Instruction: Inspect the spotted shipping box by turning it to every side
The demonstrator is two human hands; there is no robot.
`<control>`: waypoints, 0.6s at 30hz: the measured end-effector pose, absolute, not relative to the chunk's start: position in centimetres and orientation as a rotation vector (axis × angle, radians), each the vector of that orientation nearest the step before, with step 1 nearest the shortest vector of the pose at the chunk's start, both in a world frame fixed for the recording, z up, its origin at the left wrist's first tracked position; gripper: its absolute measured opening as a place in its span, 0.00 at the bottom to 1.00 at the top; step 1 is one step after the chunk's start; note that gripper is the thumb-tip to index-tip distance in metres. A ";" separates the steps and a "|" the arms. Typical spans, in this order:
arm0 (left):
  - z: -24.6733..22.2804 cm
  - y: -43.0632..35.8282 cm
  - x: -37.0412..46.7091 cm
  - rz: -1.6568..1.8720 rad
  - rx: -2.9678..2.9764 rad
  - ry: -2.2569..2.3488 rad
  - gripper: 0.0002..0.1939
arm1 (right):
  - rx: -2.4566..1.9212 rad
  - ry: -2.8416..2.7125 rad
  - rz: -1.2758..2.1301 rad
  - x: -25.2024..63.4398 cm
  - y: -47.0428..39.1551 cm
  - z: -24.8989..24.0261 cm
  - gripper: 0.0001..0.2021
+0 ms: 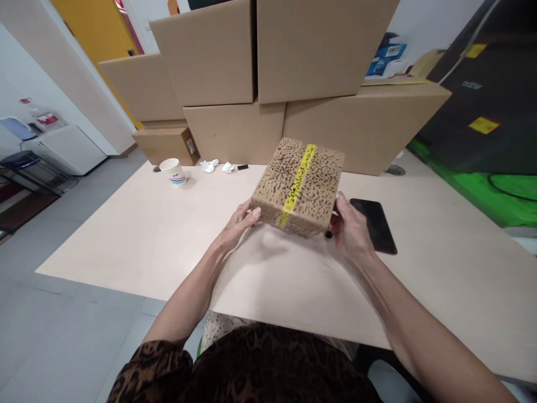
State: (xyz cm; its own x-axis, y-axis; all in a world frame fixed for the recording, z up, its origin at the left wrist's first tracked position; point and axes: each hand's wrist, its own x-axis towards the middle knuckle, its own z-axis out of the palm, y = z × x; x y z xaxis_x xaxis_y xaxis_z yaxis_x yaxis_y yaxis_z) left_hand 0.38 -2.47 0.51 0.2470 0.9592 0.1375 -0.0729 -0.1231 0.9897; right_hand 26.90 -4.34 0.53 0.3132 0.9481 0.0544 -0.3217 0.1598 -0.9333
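A small cardboard box, covered in dark speckles and with a strip of yellow tape across its top, is held tilted above the table. My left hand grips its near left corner, thumb on the edge and fingers partly hidden below. On the right side, my right hand holds the box with its thumb up and other fingers partly out of sight. A small black tip shows beside the right fingers; its kind cannot be made out. Just right of that hand lies a black tablet-like device.
Large cardboard boxes are stacked along the table's back edge. A paper cup, crumpled tissues and a short black piece like a pen cap sit at the back left. A big dark box stands at the right.
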 end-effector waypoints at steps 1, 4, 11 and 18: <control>0.6 -2.5 0.4 1.100 1.397 0.918 0.38 | -1.016 -0.774 1.059 27.0 -4.2 0.4 0.26; 1.1 -2.8 0.5 1.052 1.460 0.894 0.36 | -1.043 -0.798 1.045 27.1 -4.0 -0.1 0.27; 1.3 -3.2 0.4 1.189 1.654 0.806 0.39 | -0.921 -0.998 0.791 27.0 -5.2 0.5 0.20; 1.4 -3.4 0.8 1.303 1.688 0.733 0.40 | -0.871 -1.036 0.620 26.7 -5.8 0.9 0.16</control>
State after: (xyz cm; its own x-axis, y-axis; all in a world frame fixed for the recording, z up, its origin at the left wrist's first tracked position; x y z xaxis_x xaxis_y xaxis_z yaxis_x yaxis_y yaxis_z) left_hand 0.85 -3.42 1.37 0.2824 0.8451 0.4539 -0.0505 -0.4594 0.8868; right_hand 26.65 -5.79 0.89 0.3960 0.7890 0.4698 -0.0409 0.5262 -0.8493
